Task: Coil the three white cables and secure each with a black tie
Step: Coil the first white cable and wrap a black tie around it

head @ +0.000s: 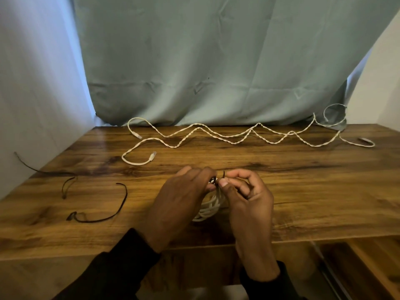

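Right now both hands meet over a coil (207, 210) of white cable near the front of the desk (303, 191). Left hand (181, 198) curls over the coil's top, its fingers closed on it; right hand (244, 191) pinches a black tie (223, 174) between thumb and forefinger – the tie's end pokes up just above the fingertips. Well behind them, two loose cables (227, 137) zigzag side by side across the back of the desk, plugs lying at the left. Off to the left lie two spare ties (108, 215) – one near the wall, one nearer the hands – each curved and apart from the other. A grey-green curtain (216, 61) hangs behind
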